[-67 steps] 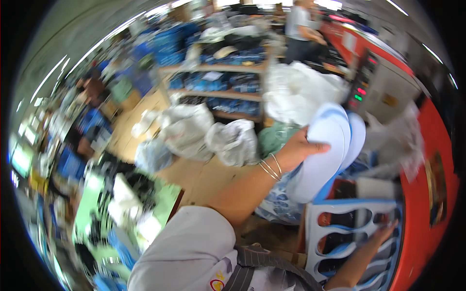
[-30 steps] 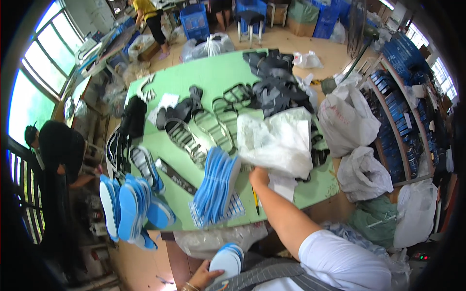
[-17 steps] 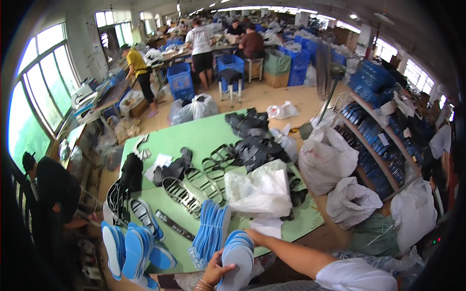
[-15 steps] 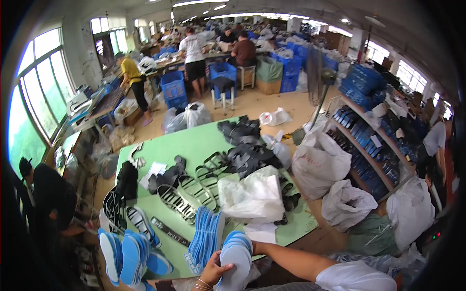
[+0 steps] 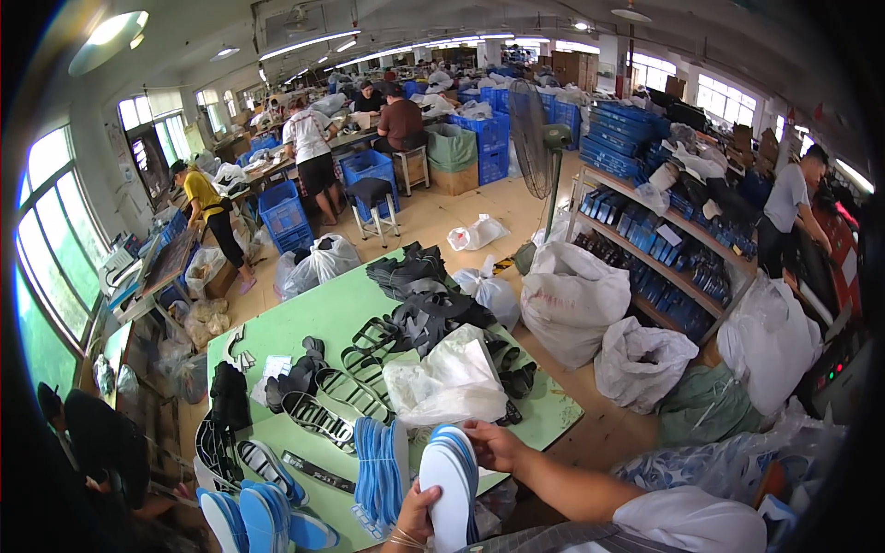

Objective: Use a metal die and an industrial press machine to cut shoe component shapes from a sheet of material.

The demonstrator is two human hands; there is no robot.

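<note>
A small stack of blue and white shoe insoles (image 5: 447,484) stands tilted upright in front of me, its pale face toward me. My left hand (image 5: 417,511) grips the lower left edge, thumb on the front face. At the upper right edge, my right hand (image 5: 495,448) has its fingers closed on the insoles. Just left of them, a thicker stack of blue insoles (image 5: 380,465) stands on the green table (image 5: 309,461). More blue and white insoles (image 5: 263,516) lie in piles at the table's near left corner.
Black strappy shoe soles (image 5: 318,419), dark material (image 5: 424,309) and a white plastic bag (image 5: 442,382) lie on the table. White sacks (image 5: 576,300) and a loaded shelf rack (image 5: 659,249) stand to the right. Beside the left edge bends a person in black (image 5: 101,452); others work farther back.
The view has shifted. The held insoles now stand more upright, and my right hand has come from behind the stack to its upper right edge. My left hand still holds the lower left side.
</note>
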